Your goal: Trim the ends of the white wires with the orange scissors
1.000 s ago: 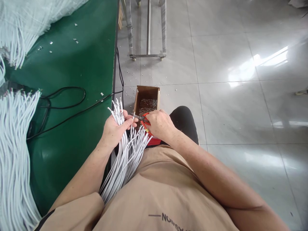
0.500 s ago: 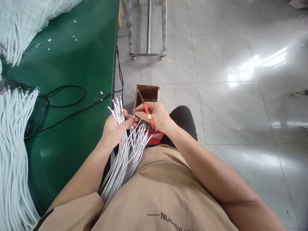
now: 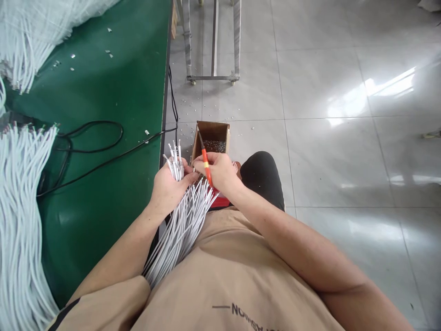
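My left hand (image 3: 167, 186) is closed around several white cables (image 3: 177, 170), whose stripped-looking ends stick up above the fingers. Its thumb and fingertip pinch one cable end right beside the fingers of my right hand (image 3: 222, 172). That right hand is closed too, with a slim tool (image 3: 206, 164) across it. The tool has an orange-red handle, a yellow band and a thin dark shaft pointing up and away. The right fingertips meet the left ones at the cable end; the exact contact is hidden. More loose cables (image 3: 182, 225) run down over my lap.
A cardboard box (image 3: 228, 133) with small scraps in it stands on the floor beyond my hands. At left, a green table (image 3: 103, 184) bears cable bundles (image 3: 20, 207) and a black cord (image 3: 113, 171). A metal wheeled frame (image 3: 213, 77) stands farther off.
My right hand and the tool have shifted slightly down and left, closer to my left hand. The cable tops in my left hand have moved a little right and stand more upright.
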A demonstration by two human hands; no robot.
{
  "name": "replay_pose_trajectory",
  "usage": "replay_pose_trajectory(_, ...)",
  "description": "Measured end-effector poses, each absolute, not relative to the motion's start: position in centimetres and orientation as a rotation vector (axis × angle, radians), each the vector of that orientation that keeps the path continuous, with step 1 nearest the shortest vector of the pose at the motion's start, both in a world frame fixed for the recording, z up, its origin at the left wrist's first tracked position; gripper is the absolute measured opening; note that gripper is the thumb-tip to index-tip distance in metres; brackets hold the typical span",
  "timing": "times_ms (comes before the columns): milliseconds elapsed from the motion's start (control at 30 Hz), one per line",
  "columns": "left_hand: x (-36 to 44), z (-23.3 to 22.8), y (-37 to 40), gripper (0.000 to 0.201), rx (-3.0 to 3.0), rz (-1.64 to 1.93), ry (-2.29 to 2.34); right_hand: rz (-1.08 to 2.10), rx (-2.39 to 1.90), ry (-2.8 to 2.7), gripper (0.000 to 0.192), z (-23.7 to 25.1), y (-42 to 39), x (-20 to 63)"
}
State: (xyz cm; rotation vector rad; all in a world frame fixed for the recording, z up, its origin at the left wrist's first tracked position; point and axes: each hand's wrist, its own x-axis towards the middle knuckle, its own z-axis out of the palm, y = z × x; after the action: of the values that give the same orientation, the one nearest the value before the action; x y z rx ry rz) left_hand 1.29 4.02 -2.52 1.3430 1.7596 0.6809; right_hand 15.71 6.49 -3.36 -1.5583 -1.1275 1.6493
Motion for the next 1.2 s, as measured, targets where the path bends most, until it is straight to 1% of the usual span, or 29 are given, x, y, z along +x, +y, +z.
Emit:
replay_pose_trajectory(67,1.4,-2.5,4.0,0.02,1.255,0.723,1.71,1.847,-1.382,-0.984,0.022,-3.6,6.7,16.4)
replay_pose_trajectory(133,1.4,-2.7,4.0,0.02,1.122,0.788,1.627,1.938,-1.228,-0.901,0.025,-3.7,6.8,17.0)
replay_pose_trajectory(200,1.3,-3.1,4.1,0.024,1.016,0.845,1.549,1.931,-1.172,-0.885,0.024,-3.8,6.6,17.5)
replay_pose_trajectory(333,1.1,-3.5,4.1,0.028,0.898,0.891,1.444,1.897,-1.194,-0.898,0.009,-3.7,6.1,17.6)
replay_pose_trajectory(433,1.1,-3.6,4.2,0.029,0.881,0.899,1.434,1.892,-1.15,-0.918,0.013,-3.7,5.9,17.3)
replay_pose_trajectory(633,1.0,-3.6,4.2,0.027,0.92,0.894,1.406,1.84,-1.061,-0.931,0.008,-4.0,5.9,16.8)
replay_pose_trajectory(800,0.7,-3.6,4.2,0.029,0.905,0.877,1.317,1.808,-1.12,-1.031,0.011,-4.3,6.2,17.0)
replay_pose_trajectory(1033,0.9,-3.1,4.2,0.035,0.897,0.824,1.288,1.673,-1.232,-1.273,0.013,-3.8,6.2,17.4)
replay_pose_trajectory(1133,1.2,-2.6,4.0,0.034,1.051,0.768,1.409,1.54,-1.412,-1.314,0.009,-3.8,6.0,16.7)
replay_pose_trajectory(1200,1.5,-2.4,3.8,0.032,1.21,0.725,1.567,1.522,-1.512,-1.243,0.01,-3.8,6.0,16.1)
